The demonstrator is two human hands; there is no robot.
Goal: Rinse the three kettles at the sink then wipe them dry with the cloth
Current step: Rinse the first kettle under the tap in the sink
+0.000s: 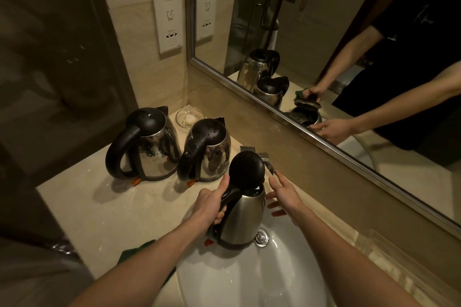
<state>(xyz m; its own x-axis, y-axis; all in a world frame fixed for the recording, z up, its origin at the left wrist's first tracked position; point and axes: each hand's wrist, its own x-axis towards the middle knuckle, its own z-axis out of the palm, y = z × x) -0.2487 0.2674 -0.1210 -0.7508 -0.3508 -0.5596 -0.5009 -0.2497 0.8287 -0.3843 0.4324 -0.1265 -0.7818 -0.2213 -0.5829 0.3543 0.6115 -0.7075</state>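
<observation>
Kettle [245, 219] upright, handle in left hand [209, 205]

One wide-angle view from the person's head looks forward and down, close over the sink [224, 281] and desk [99, 207]; the mirror [324, 45] on the right repeats the scene.

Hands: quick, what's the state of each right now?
Left hand: grips the kettle by its handle, over the sink.
Right hand: open, holding nothing, beside the tap.
</observation>
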